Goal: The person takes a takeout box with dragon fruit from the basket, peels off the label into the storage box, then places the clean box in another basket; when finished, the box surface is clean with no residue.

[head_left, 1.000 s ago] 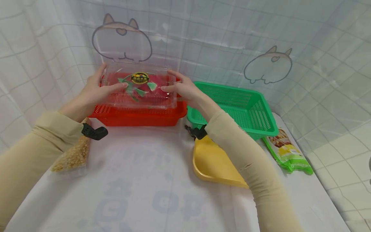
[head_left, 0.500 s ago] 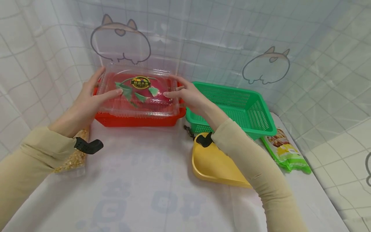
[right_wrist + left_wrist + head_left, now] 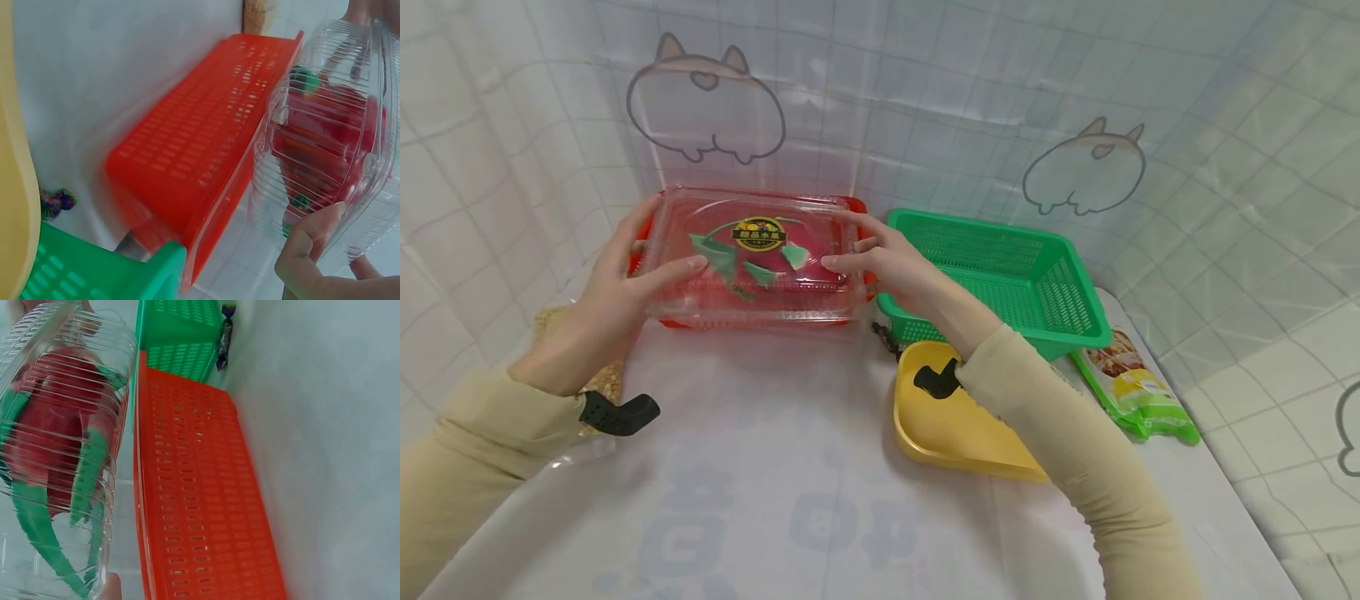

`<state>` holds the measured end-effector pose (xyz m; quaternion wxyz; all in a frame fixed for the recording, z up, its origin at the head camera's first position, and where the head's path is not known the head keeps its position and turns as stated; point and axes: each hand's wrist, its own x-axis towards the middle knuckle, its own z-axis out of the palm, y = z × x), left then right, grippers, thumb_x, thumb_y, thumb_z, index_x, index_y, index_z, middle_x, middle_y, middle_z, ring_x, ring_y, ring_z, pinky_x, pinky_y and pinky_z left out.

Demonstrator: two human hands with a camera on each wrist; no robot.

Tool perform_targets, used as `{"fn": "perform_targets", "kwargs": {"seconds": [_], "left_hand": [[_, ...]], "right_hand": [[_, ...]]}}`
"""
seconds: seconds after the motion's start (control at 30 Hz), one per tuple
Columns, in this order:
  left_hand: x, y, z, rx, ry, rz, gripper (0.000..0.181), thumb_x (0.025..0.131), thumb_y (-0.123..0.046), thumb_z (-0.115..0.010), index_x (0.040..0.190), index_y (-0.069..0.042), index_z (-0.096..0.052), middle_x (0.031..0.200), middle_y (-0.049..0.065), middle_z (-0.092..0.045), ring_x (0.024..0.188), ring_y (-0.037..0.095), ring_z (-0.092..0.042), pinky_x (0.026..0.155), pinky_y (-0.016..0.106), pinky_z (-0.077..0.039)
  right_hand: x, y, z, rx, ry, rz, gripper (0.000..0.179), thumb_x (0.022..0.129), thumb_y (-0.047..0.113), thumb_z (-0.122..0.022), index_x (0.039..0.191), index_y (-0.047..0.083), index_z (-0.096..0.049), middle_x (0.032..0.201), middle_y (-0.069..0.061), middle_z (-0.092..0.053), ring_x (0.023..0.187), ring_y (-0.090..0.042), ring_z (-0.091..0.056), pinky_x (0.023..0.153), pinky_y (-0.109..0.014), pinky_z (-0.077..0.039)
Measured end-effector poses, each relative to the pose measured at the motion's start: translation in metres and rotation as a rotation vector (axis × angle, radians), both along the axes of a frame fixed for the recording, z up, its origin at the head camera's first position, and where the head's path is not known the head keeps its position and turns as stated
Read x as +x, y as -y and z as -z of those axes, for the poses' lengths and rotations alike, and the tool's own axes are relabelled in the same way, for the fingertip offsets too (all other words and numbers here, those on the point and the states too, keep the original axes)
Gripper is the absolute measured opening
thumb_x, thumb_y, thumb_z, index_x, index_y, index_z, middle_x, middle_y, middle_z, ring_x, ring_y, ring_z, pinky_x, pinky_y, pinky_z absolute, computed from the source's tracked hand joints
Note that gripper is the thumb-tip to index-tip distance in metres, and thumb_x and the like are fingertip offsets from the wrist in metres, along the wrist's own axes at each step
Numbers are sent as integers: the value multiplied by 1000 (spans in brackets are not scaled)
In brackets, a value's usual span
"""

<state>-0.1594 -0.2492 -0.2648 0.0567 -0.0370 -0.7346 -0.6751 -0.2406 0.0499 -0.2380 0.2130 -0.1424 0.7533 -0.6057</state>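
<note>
Between both hands is a clear plastic fruit box (image 3: pixel 752 304) with a round black-and-gold label on its lid. A dragon fruit (image 3: pixel 59 419), red with green scales, shows through its walls. My left hand (image 3: pixel 621 292) grips the box's left end, thumb on top. The right hand (image 3: pixel 898 262) holds the opposite end, its thumb over the lid edge and fingers along the side (image 3: pixel 306 256). Behind and below the box is a red basket (image 3: pixel 206 469), mostly covered by it in the head view. The wrist views show the box above the basket's rim, apparently apart from it.
A green basket (image 3: pixel 1000 292) stands right of the red one, with a yellow tray (image 3: pixel 958 425) in front. A green-and-white food bag (image 3: pixel 1142 392) lies far right. At left, a clear bag of pale kernels (image 3: pixel 610 383) is partly hidden. A dark-wrapped candy (image 3: pixel 225 337) lies by the baskets.
Both hands have brought the box lower in the head view, toward the person, so it covers more of the red basket's front. The grip looks the same.
</note>
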Motion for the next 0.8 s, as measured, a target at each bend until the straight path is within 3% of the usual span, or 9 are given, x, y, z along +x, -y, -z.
{"fn": "perform_targets", "kwargs": {"seconds": [0.17,0.37,0.6,0.67,0.8], "left_hand": [[9,-1,3,-84,-16,-1,79,96,-19,-66,157,-41,-21,143,1,-31,119,14,-43,76,16,-56],[20,-3,10,-100,-52,44,78,96,-13,-64,157,-38,-22,150,0,-29,124,14,-41,79,14,-54],[34,-3,16,-275,5,45,80,100,-25,-60,156,-49,-8,158,2,-20,130,15,-36,83,13,-51],[38,-3,17,-298,18,52,81,100,-26,-59,156,-50,-6,163,-3,-14,138,18,-29,98,24,-49],[44,-5,20,-285,19,72,80,100,-23,-59,156,-49,-8,164,-9,-10,143,21,-21,100,24,-47]], "right_hand": [[9,-1,2,17,-15,9,68,89,23,-75,148,39,-43,127,-8,-48,119,-21,-47,86,-38,-56],[21,-2,8,51,-13,15,68,88,26,-76,146,41,-45,129,-7,-48,123,-21,-45,91,-39,-54],[33,-7,14,80,-32,11,64,89,28,-75,144,42,-47,129,-7,-48,122,-22,-46,91,-40,-55],[36,-9,16,86,-46,7,62,90,28,-74,144,42,-48,129,-7,-48,122,-22,-47,91,-40,-55],[44,-12,18,101,-72,9,58,91,30,-72,142,43,-49,127,-6,-48,119,-22,-49,86,-37,-56]]}}
